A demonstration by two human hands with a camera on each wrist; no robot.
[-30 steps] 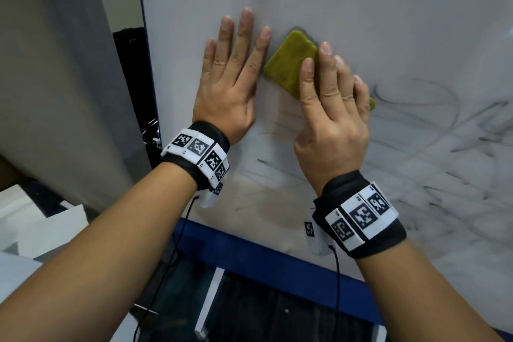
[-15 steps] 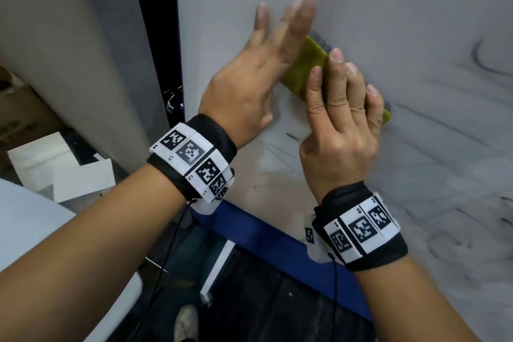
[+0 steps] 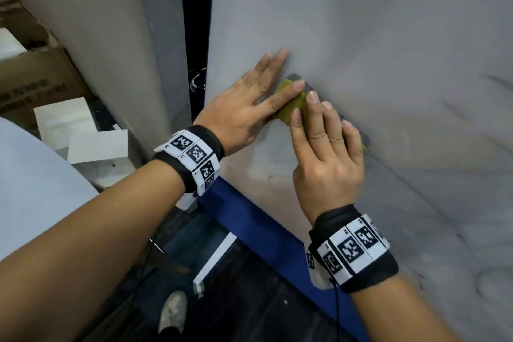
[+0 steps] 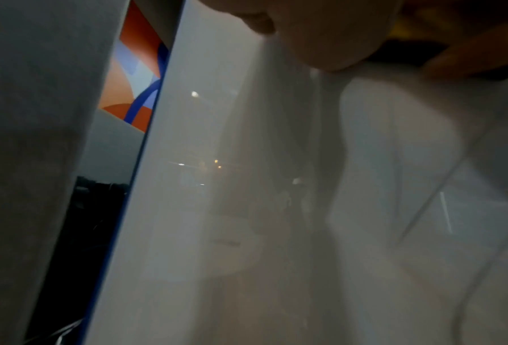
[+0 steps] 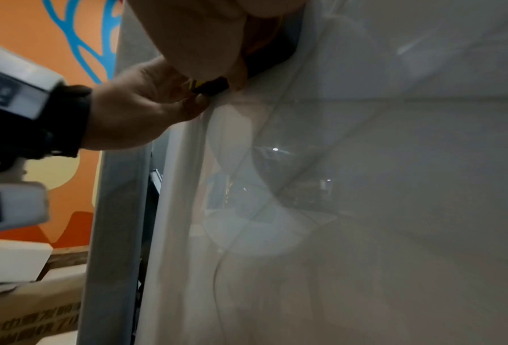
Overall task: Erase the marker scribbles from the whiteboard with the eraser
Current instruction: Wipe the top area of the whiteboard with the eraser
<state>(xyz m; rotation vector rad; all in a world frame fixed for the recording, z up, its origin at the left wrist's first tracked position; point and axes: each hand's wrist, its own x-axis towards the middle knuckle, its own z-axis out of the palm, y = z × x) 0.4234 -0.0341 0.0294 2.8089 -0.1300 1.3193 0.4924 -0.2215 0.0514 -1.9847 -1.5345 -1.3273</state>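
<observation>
A yellow-green eraser (image 3: 294,108) with a dark felt face lies against the whiteboard (image 3: 388,64), near its left edge. My right hand (image 3: 324,141) covers the eraser's lower part, fingers laid over its back; in the right wrist view the thumb (image 5: 238,77) hooks its dark edge (image 5: 264,63). My left hand (image 3: 258,97) lies flat on the board with straight fingers, the index finger across the eraser's upper end. Faint grey scribbles (image 3: 499,80) and smears (image 3: 491,283) show on the board's right side. Thin lines (image 3: 277,178) remain below the hands.
A blue frame (image 3: 263,225) runs along the board's bottom edge. A grey panel (image 3: 125,36) stands left of the board across a dark gap. Further left are a cardboard box (image 3: 33,83), white sheets (image 3: 80,130) and a pale rounded tabletop (image 3: 36,189). A shoe (image 3: 172,311) is on the dark floor.
My left hand has turned from lying flat beside the eraser to laying its index finger over the eraser's top. The view has swung left, so the dark scribbles sit further right.
</observation>
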